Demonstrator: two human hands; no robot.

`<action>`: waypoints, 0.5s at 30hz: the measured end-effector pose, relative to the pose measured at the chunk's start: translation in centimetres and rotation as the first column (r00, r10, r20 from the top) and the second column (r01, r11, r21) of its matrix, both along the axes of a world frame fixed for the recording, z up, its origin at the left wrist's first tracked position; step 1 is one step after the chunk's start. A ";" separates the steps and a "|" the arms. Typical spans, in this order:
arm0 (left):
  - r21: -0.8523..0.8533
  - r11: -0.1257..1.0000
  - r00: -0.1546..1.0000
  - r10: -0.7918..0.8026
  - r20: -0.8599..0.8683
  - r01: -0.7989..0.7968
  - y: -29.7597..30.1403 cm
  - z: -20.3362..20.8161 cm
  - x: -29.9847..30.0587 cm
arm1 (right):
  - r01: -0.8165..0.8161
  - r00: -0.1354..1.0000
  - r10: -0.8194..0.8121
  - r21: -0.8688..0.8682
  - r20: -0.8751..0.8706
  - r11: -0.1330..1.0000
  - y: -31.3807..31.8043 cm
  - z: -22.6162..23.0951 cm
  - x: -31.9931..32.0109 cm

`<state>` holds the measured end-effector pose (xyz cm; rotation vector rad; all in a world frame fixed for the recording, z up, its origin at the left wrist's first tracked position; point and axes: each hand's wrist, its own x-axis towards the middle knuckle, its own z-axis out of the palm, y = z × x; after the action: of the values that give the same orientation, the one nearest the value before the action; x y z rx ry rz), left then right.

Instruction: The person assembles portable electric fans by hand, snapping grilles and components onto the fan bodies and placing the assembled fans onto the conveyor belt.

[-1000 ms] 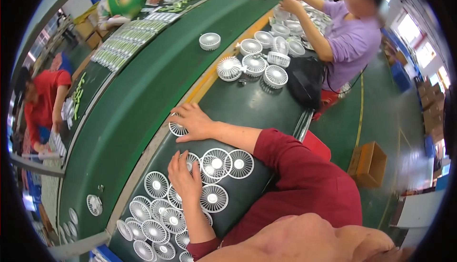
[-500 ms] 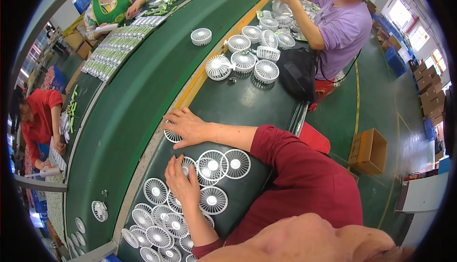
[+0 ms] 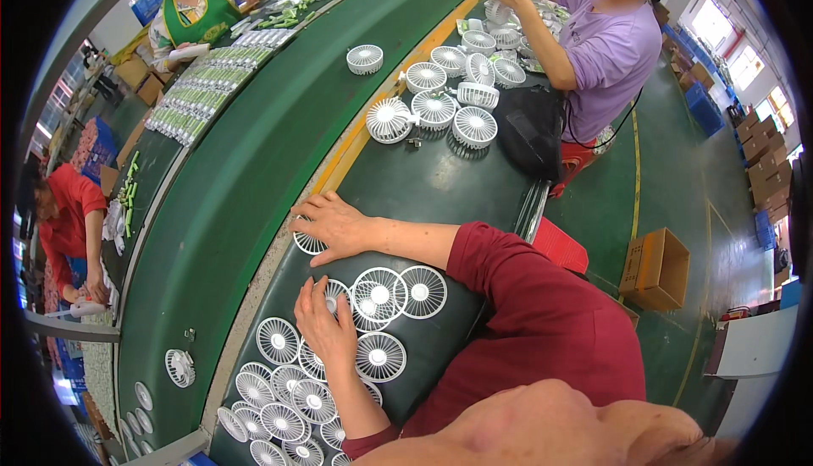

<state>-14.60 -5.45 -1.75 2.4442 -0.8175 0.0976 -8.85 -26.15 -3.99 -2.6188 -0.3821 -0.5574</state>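
Note:
My right hand point(image 3: 333, 227) lies palm down, fingers spread, over a round white fan grille point(image 3: 306, 242) by the belt's near edge. Much of that grille is hidden under the palm. Nearer to me, my left hand point(image 3: 326, 320) rests with its fingers apart on another white grille point(image 3: 337, 293), which it partly covers. Neither hand is closed round anything. Right of my left hand, overlapping grilles point(image 3: 423, 292) lie flat, and one more grille point(image 3: 381, 356) sits beside my wrist. A heap of several grilles point(image 3: 284, 421) spreads below it.
A green conveyor belt point(image 3: 254, 178) runs past the dark worktop point(image 3: 423, 182), carrying a white fan head point(image 3: 364, 60) and another fan part point(image 3: 179, 368). Several fan heads point(image 3: 434, 110) stand beside a black bag point(image 3: 529, 127). Co-workers sit around the belt. A cardboard box point(image 3: 656, 270) is on the floor.
The fan pieces on the belt have shifted slightly away from me. Across the belt, co-workers' hands have moved. My own hands have stayed almost in place.

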 end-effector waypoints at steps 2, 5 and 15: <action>0.000 1.000 1.000 -0.001 0.003 0.001 0.1 -0.1 0.0 | 0.002 1.000 -0.002 0.001 0.012 1.000 0.0 -0.1 0.0; 0.000 1.000 1.000 -0.005 0.007 0.005 0.1 -0.2 0.1 | 0.003 1.000 -0.003 0.002 0.020 1.000 0.0 -0.1 0.1; -0.004 1.000 1.000 -0.005 0.004 0.005 0.0 0.2 0.1 | 0.018 0.998 -0.018 0.007 0.054 1.000 0.0 -0.4 0.1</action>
<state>-14.47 -5.48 -1.59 2.4391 -0.8240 0.1017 -8.72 -26.12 -4.43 -2.6080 -0.3733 -0.6358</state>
